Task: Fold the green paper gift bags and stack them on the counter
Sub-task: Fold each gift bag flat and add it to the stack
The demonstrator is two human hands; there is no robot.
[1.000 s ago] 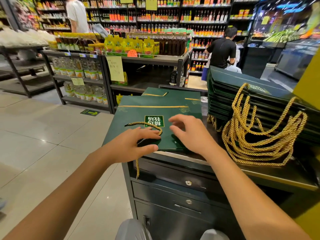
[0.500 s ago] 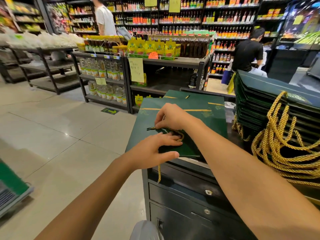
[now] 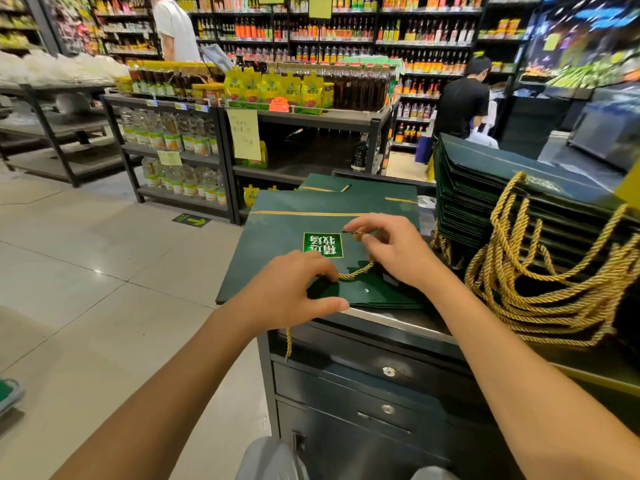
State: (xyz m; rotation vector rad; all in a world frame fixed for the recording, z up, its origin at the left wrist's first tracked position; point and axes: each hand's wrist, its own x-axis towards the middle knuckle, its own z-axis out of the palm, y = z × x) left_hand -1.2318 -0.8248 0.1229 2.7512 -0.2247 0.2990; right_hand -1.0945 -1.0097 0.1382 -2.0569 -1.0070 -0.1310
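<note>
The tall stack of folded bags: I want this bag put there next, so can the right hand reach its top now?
Probably yes. The stack stands close beside the right hand with nothing blocking the way, though that hand is pinching the gold cord of the flat bag.

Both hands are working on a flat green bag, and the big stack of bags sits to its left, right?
No: in the head view the stack of bags sits right of the flat green bag. The left hand presses that bag; the right hand pinches its gold cord.
</note>
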